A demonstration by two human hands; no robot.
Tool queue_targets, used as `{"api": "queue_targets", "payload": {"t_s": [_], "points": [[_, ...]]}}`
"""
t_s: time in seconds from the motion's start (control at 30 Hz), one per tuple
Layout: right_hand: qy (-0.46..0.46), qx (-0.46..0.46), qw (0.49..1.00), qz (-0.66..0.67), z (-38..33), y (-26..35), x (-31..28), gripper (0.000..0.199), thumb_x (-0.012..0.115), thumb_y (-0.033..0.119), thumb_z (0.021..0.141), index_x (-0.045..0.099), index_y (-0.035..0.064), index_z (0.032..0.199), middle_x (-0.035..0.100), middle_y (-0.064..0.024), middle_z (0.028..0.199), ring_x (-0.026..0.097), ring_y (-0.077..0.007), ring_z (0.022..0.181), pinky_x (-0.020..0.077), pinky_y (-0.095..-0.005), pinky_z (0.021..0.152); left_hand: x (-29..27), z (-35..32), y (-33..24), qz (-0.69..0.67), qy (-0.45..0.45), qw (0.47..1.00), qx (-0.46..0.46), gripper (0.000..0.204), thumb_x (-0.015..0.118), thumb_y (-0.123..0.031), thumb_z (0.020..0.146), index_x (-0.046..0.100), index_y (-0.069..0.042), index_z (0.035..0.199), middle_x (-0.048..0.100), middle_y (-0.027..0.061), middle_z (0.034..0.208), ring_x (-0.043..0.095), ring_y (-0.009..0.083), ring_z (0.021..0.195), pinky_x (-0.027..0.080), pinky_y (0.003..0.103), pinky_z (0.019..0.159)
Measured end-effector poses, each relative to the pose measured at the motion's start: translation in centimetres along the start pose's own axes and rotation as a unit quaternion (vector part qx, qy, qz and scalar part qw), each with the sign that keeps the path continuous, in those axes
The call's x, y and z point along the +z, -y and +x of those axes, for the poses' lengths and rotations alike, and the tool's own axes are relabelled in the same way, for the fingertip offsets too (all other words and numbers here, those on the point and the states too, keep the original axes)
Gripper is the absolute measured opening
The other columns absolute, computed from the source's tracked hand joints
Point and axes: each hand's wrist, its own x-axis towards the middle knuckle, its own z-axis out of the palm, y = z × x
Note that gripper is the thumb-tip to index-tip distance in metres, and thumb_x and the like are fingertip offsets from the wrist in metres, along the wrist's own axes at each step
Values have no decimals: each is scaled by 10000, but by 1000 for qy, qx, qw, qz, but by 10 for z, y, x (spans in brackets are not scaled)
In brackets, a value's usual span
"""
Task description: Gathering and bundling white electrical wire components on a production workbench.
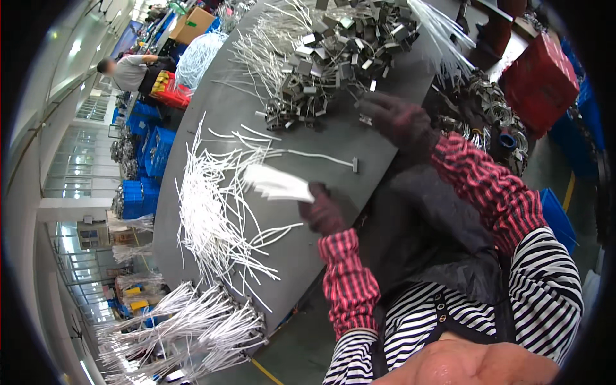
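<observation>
My left hand [324,212], in a dark glove, is closed around a bundle of white cables [276,182], whose loose ends point left and are blurred. My right hand [401,120], also in a dark glove, has its fingers stretched towards a heap of silver metal connectors [321,61] on the grey table. Just by its fingertips lies a small metal connector [366,120]. Between my hands, a single white cable [314,154] ends in a grey connector [355,165]. A loose pile of white cables [212,212] spreads left of my left hand.
The grey table [301,253] has a curved edge. Bundled white cables [186,330] hang over its near left end. More cables with metal ends [478,106] and a red box [539,83] stand to the right. A person [131,74] works at the far left near blue bins [157,151].
</observation>
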Motion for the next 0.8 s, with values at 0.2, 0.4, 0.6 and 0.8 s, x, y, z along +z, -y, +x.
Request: {"api": "queue_targets", "payload": {"t_s": [0.2, 0.4, 0.6, 0.8], "points": [[173, -29, 980, -93, 36, -55, -1, 419, 663, 146, 818, 601, 178, 1231, 617, -113, 1053, 659, -306, 882, 549, -397, 692, -9, -23, -19, -197, 181, 964, 17, 229, 701, -161, 843, 647, 18, 977, 675, 103, 814, 651, 200, 708, 518, 315, 651], [162, 185, 903, 353, -43, 6, -12, 288, 644, 196, 845, 666, 160, 1130, 661, -113, 973, 671, -306, 844, 540, -382, 691, 40, -54, -32, 76, 214, 950, 214, 330, 657, -321, 907, 634, -30, 1060, 688, 98, 887, 668, 218, 751, 563, 363, 705], [209, 169, 949, 166, -84, 47, -50, 242, 632, 209, 889, 668, 111, 1107, 673, -119, 913, 666, -278, 851, 523, -370, 758, 104, -61, -56, -296, 281, 888, -211, 249, 667, -326, 846, 598, -94, 902, 575, 27, 675, 510, 179, 516, 448, 334, 493], [181, 486, 781, 347, -209, 76, -147, 251, 697, 155, 803, 649, 24, 1011, 628, -75, 826, 604, -130, 819, 493, -292, 738, 128, -68, -61, -201, 150, 943, -220, 234, 611, -269, 832, 568, -71, 716, 474, 17, 564, 436, 146, 461, 350, 294, 420]]}}
